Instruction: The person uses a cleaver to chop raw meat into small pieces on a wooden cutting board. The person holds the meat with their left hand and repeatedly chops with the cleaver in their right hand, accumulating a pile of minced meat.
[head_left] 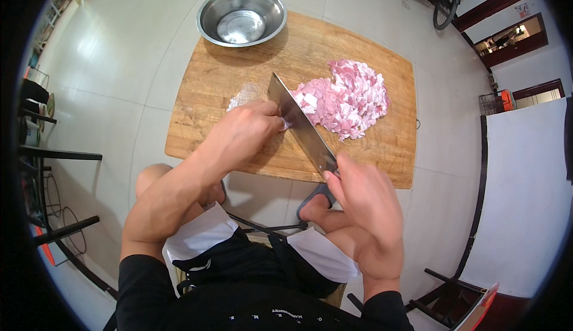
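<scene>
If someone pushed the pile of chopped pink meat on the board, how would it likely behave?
The chopped meat would probably smear and spread apart, being loose small pieces. It looks wet, so likely slippery and sticky; bits already cling to the cleaver near the left hand.

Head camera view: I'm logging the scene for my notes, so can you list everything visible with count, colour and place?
Cutting board: one, light brown wood, on the floor at centre.
Chopped meat: one heap, pink and white, right half of the board.
Cleaver: one, grey steel blade, slanting across the board beside the meat.
Bowl: one, shiny steel, at the board's far left corner.
Floor tiles: pale grey, all around.
Bicycle: one, dark, far right, partly seen.
Left hand: one, fingers against the blade's flat side.
Right hand: one, closed on the cleaver's handle.
</scene>
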`<state>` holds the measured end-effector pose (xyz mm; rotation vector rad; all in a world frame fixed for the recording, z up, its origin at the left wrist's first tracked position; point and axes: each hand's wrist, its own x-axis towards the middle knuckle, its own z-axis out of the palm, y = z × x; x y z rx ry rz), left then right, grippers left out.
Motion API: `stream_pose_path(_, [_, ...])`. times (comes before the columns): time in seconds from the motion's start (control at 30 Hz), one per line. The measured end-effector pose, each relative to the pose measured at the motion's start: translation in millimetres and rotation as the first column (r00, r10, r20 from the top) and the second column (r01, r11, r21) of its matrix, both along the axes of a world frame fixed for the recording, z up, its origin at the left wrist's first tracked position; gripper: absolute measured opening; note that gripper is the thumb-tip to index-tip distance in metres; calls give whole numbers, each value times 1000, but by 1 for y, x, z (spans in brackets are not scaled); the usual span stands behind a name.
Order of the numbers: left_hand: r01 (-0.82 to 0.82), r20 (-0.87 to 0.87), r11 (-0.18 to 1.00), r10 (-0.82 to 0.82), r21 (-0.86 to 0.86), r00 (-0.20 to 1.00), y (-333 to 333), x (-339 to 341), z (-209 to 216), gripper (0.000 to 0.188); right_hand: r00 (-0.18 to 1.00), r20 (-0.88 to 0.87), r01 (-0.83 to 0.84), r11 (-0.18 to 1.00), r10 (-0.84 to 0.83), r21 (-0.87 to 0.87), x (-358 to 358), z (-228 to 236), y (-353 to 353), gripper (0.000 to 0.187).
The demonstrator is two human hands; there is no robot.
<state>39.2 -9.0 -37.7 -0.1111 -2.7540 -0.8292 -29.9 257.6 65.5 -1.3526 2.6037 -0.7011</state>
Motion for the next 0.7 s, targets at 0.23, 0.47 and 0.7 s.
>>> stream_pose_path(0.23, [11, 80, 1000, -9, -28, 997, -10, 4, 1, 18, 991, 117, -92, 969, 67, 228, -39, -14, -49, 23])
stream_pose_path(0.47, [124, 55, 992, -126, 37, 991, 2, -1, 6, 17, 988, 157, -20, 981, -10, 191, -53, -37, -73, 28])
stream_pose_path(0.7, [120, 32, 990, -123, 74, 992, -9, 9, 3, 18, 580, 788, 173, 976, -207, 129, -113, -65, -36, 23])
